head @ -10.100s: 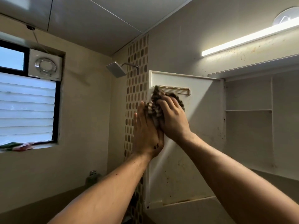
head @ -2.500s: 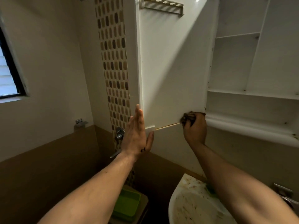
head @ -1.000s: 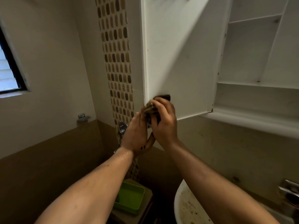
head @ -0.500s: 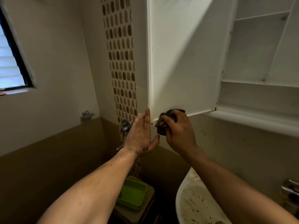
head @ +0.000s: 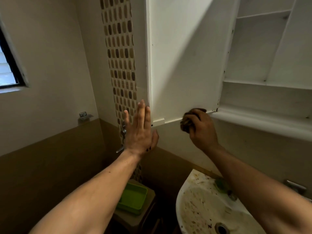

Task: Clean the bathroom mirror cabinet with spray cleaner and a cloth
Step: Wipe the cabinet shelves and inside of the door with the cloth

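L hand point(head: 141, 132) flat, fingers straight, braces open cabinet door point(head: 184, 65) at outer edge so it won't swing; R hand point(head: 201, 130) grips balled cloth point(head: 190, 119), wiping door's bottom edge nr hinge corner.

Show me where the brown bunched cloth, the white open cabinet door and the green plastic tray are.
brown bunched cloth point(head: 185, 121), head view, its exposed left folds
white open cabinet door point(head: 185, 65), head view, middle of its inner face
green plastic tray point(head: 133, 198), head view, its flat floor
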